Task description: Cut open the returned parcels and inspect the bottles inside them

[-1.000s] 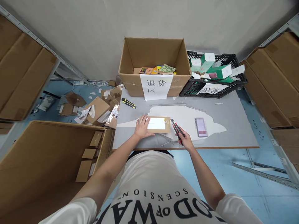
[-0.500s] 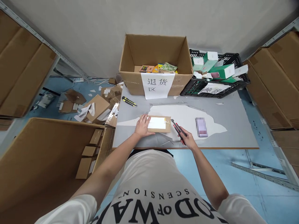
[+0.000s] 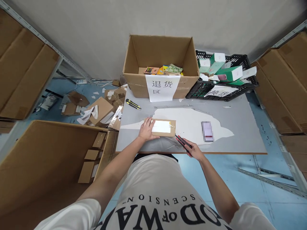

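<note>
A small cardboard box [image 3: 172, 128] with a white label [image 3: 161, 126] lies flat on the grey tabletop [image 3: 242, 118]. My left hand [image 3: 146, 130] grips its left end, fingers over the top edge. In my right hand [image 3: 193, 149] is a red and black box cutter [image 3: 183, 141], its tip at the box's lower right corner. A second box cutter [image 3: 133, 104], yellow and black, rests at the table's back left. To the right lies a pixelated, phone-shaped object [image 3: 207, 131] on a bare white patch of the table.
Behind stand a large cardboard carton [image 3: 136, 85] holding colourful packs and a black crate [image 3: 189, 94] with green and white boxes. At left, a big carton [image 3: 43, 150] holds several small boxes. Torn cardboard [image 3: 102, 110] litters the floor. Shelves with cartons [image 3: 280, 92] flank both sides.
My right hand has moved the box cutter's tip down from the box's upper right corner to its lower right corner. My left hand stays on the box.
</note>
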A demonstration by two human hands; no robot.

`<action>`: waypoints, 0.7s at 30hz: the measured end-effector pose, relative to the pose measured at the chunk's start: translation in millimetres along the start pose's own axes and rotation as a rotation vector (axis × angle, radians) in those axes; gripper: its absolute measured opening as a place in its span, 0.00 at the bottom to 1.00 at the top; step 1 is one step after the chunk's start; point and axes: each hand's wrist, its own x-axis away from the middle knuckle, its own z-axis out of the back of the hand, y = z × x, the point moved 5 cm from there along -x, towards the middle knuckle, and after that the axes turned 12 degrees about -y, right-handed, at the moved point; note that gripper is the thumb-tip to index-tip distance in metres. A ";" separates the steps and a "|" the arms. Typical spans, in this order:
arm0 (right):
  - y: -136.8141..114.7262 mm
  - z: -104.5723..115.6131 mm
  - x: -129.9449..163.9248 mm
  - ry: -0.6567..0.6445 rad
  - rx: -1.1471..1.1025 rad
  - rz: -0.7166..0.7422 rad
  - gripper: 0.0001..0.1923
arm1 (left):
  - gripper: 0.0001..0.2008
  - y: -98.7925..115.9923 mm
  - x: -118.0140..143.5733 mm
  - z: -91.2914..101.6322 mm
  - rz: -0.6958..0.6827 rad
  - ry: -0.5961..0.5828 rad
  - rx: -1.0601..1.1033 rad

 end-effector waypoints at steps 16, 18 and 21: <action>14.4 22.4 28.1 0.392 -0.310 0.199 0.23 | 0.52 -6.3 1.6 5.0 -0.104 0.034 0.183; 11.3 6.5 14.9 0.431 -0.399 0.213 0.19 | 0.40 -12.9 2.8 8.7 -0.092 0.070 0.266; 5.6 -20.4 -4.1 0.436 -0.512 0.217 0.20 | 0.28 -34.9 2.9 14.2 0.032 0.169 0.398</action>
